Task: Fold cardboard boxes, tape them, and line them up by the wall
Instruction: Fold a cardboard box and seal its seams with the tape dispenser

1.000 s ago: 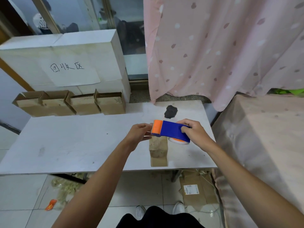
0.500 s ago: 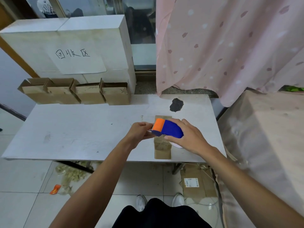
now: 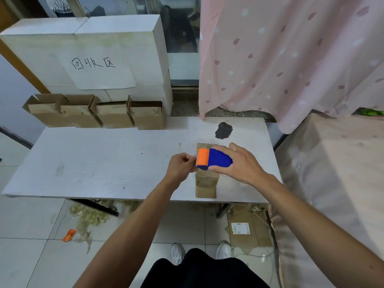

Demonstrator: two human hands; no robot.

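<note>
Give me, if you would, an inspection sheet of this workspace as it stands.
Surface: white table, dark patch near its far edge.
Job's things: row of four boxes along the far edge against the carton; one box lying under the hands; dispenser above it.
Clutter: floor holds flat cardboard, orange wrapper, straw-like scraps.
Hands: right hand grips the dispenser; left hand pinches at its orange end.
Cables: white cord on the floor near the cardboard.
Surroundings: pink curtain, white carton with paper sign, draped furniture at right.

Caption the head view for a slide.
Right hand grips tape dispenser above cardboard box; left hand pinches at its orange end.
</note>
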